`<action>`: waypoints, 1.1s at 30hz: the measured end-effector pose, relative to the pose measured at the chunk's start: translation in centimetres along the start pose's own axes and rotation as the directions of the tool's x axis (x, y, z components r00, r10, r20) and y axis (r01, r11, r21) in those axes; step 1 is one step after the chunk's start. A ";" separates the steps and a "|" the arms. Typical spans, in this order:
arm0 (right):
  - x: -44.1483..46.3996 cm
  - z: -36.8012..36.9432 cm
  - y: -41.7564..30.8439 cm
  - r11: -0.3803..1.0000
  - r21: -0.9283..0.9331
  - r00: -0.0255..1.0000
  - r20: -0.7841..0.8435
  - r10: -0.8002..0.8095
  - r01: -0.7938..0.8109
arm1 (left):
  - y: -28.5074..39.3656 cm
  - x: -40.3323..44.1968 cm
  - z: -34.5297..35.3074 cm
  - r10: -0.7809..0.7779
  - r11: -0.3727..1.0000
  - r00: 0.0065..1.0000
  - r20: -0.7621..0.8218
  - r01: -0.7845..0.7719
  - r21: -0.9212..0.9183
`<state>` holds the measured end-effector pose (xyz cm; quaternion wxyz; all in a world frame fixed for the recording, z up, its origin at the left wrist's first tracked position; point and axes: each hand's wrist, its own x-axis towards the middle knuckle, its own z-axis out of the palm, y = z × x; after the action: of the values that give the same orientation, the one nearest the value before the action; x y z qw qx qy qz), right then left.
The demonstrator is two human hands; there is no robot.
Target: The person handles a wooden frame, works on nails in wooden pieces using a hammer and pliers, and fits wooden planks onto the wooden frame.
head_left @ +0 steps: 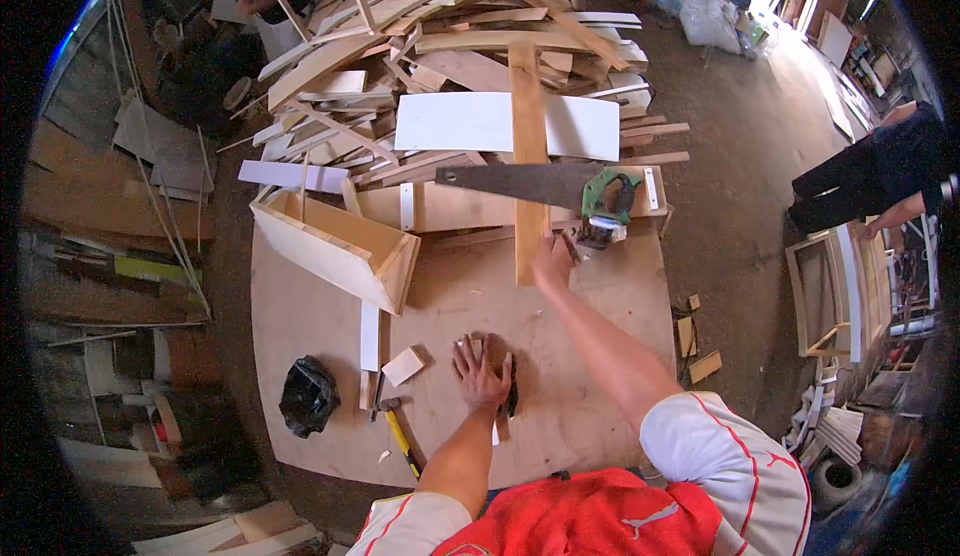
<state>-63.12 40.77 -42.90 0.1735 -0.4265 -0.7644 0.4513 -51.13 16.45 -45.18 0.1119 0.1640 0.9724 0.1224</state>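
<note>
I count one long brown wooden plank (pixel 530 126), one green-handled handsaw (pixel 570 186) and one yellow-handled hammer (pixel 402 442). My right hand (pixel 554 260), arm outstretched, grips the plank's near end, its length pointing away; my left hand (pixel 482 376) lies palm down, fingers spread, on the plywood tabletop (pixel 600 356).

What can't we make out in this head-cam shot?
All in the head view:
- Whatever is under the left hand: its palm covers it.
- Full grip of the right hand on the wooden board: hand and board hide part.
- Inside of the black bag: dark folds hide it.
- Head of the person at right: lost at the dark lens edge.
</note>
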 end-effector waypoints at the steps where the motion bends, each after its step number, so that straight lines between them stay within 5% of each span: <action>1: -0.9 -0.1 1.1 0.997 -0.033 0.997 0.000 -0.071 0.071 | 0.0 0.0 0.0 -0.002 1.000 1.000 0.007 0.002 0.013; 4: -3.1 -0.4 4.3 0.993 -0.104 0.997 0.044 0.058 -0.053 | -0.7 0.1 1.0 -0.007 0.999 0.999 -0.035 0.005 -0.038; 7: -6.1 -1.5 6.3 0.983 -0.147 0.994 0.043 -0.101 0.107 | -0.6 -0.2 0.9 -0.016 0.998 0.998 -0.058 0.013 -0.062; 17: -11.3 -1.6 11.6 0.901 -0.370 0.971 0.158 -0.178 0.225 | -2.0 -0.4 3.3 -0.024 0.999 0.991 -0.133 0.020 -0.030; 19: -10.9 -1.4 11.8 0.918 -0.362 0.969 0.233 -0.081 0.164 | -1.8 -0.4 2.9 -0.029 0.997 0.990 -0.141 0.018 -0.076; 22: -9.9 -3.1 9.4 0.842 -0.461 0.938 0.316 -0.140 0.281 | -1.7 -0.2 2.4 -0.028 0.996 0.992 -0.126 0.017 -0.090; 25: -8.1 -4.8 4.9 0.889 -0.424 0.957 0.285 -0.051 0.174 | -1.5 -0.1 2.1 -0.029 0.996 0.993 -0.113 0.019 -0.084; 28: -4.2 -2.6 5.7 0.999 -0.050 0.979 0.203 0.031 -0.021 | -1.5 -0.1 2.2 -0.023 0.996 0.994 -0.110 0.013 -0.089; 31: -1.4 0.8 6.5 0.935 0.321 0.985 0.136 0.110 -0.149 | -1.6 0.0 2.3 -0.009 0.996 0.992 -0.122 -0.002 -0.090; 33: -0.1 2.1 6.3 0.915 0.386 0.991 0.108 0.081 -0.117 | -1.8 0.0 2.2 -0.004 0.995 0.993 -0.119 -0.008 -0.103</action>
<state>-61.26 41.01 -49.25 0.1978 -0.4005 -0.6432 0.6218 -51.05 15.21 -47.77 0.0618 0.1514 0.9696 0.1820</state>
